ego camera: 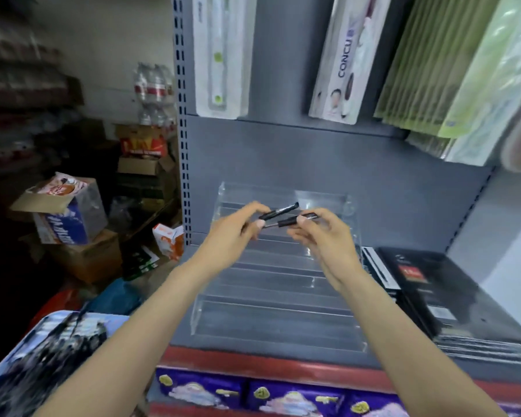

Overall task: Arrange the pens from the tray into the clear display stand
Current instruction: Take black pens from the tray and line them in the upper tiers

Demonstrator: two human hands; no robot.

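Observation:
A clear stepped display stand point(278, 299) sits on the grey shelf, its tiers bare. Above its upper tiers my left hand point(233, 234) pinches a black pen point(278, 211) that points up to the right. My right hand point(321, 236) pinches a second black pen point(292, 221) lying just below the first, roughly level. The two pens almost touch. At the lower left, a tray point(42, 356) holds a dark heap of several pens point(69, 332).
Black boxes point(418, 284) lie on the shelf right of the stand. Packaged goods point(340, 55) hang on the grey back panel above. Purple packets point(283, 398) fill the shelf below the red edge. Cardboard boxes point(82, 257) and bottles are piled at the left.

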